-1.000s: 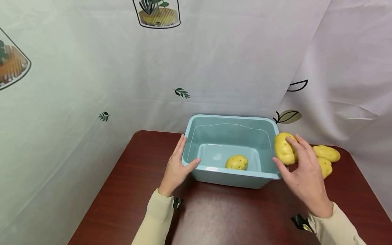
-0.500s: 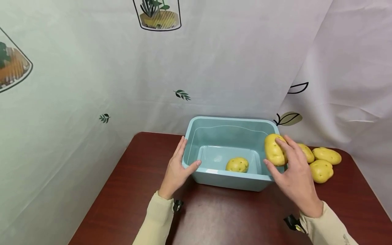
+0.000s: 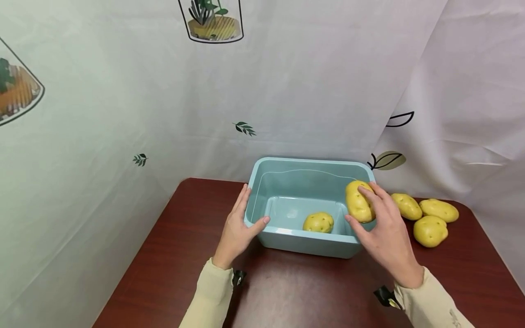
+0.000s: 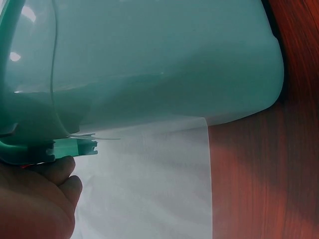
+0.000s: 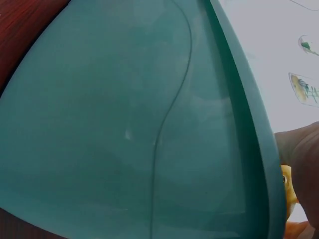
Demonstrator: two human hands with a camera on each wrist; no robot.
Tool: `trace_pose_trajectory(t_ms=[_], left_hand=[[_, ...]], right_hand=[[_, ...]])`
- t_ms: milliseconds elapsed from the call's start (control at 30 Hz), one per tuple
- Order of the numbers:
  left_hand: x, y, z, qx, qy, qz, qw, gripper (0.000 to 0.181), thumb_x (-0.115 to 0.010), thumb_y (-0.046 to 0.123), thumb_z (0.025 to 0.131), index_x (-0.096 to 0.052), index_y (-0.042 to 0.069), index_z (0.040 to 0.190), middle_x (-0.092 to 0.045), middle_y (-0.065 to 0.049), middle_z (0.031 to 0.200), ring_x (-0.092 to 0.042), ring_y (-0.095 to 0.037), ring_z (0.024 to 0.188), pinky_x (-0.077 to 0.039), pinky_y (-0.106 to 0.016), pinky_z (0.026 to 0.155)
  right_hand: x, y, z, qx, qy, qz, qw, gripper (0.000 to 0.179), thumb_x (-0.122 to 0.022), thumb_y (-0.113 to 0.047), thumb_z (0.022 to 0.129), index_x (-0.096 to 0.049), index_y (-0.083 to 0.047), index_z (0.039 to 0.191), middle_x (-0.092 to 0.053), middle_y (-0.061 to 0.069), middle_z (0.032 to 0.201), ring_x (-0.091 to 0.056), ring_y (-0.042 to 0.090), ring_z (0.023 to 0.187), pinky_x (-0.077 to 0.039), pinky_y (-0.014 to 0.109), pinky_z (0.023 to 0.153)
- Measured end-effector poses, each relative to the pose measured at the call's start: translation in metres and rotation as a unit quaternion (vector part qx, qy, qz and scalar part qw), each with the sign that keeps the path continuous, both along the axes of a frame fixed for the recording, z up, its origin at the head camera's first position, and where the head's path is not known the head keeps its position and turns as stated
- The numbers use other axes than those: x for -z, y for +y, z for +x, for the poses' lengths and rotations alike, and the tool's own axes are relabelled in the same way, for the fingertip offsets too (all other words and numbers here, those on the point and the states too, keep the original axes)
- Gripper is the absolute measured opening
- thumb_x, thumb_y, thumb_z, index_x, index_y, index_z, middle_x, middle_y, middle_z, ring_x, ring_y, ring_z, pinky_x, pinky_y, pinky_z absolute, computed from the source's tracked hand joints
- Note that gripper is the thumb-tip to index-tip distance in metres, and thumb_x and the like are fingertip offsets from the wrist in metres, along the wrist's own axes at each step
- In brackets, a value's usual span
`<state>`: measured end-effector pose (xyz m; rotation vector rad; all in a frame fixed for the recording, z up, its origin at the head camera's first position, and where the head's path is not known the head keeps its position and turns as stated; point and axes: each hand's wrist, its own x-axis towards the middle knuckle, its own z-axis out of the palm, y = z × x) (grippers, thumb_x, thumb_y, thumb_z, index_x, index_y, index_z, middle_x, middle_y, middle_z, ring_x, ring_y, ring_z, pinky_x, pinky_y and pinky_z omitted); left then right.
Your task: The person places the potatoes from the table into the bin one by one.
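A light teal plastic tub [image 3: 303,246] stands on the table, its long side facing me. One yellow potato [image 3: 319,222] lies inside, near the front wall. My right hand [image 3: 389,239] holds another potato [image 3: 357,200] between thumb and fingers over the tub's right end. In the right wrist view only a sliver of the held potato [image 5: 287,189] shows beyond the rim. At the tub's front left corner rests my left hand [image 3: 235,232], fingers straight along the left side and thumb by the front rim. The left wrist view shows its fingertips [image 4: 72,184] against the rim.
Three more potatoes, at the back [image 3: 406,206], far right [image 3: 440,210] and front [image 3: 430,231], lie right of the tub. The dark red wooden table [image 3: 287,291] ends at a pale printed cloth [image 3: 311,91] behind the tub.
My right hand has carried its potato leftward from the tub's right edge to over the inside, bringing the potatoes behind it into view. The left hand has stayed in place.
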<state>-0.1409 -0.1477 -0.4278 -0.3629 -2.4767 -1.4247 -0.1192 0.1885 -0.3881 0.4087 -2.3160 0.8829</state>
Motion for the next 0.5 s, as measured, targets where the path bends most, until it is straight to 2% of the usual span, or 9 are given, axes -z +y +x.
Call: trace_pose_trajectory(t_ms=[500], left_hand=[[0.0013,0.0011,0.0004,-0.006,-0.004,0.004,1.0000,0.088,-0.076,0.044,0.088,-0.031,0.019,0.159,-0.022,0.016,0.163,-0.027,-0.011,0.148,-0.030,-0.051,0.115]], right_hand=[[0.0087,-0.0019,-0.0020,-0.004,-0.020,0.010,0.9997,0.071,-0.089,-0.011,0.072,-0.060,-0.004,0.136,-0.048,0.022,0.146,-0.044,0.045,0.131,-0.040,0.063,0.096]])
